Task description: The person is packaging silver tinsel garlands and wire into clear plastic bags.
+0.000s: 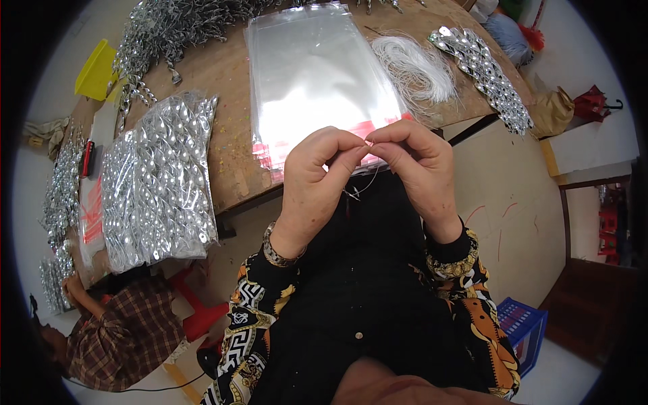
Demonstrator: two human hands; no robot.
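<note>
My left hand (320, 177) and my right hand (420, 169) meet fingertip to fingertip, both pinched on a thin white string (370, 181). The string hangs in a small loop below my fingers, over my black clothing; its upper part is hidden between the fingertips. Just beyond my hands lies a stack of clear plastic bags (310, 74) with red-and-white printed edges. To the right of the stack rests a loose bundle of white strings (418, 71).
Silver twisted ornaments (489, 81) lie at the table's right edge. A packed bag of them (162, 179) is at left, with a silver heap (182, 34) behind. A yellow basket (96, 71) stands far left. A co-worker (125, 334) in plaid sits at lower left; a blue crate (523, 331) is lower right.
</note>
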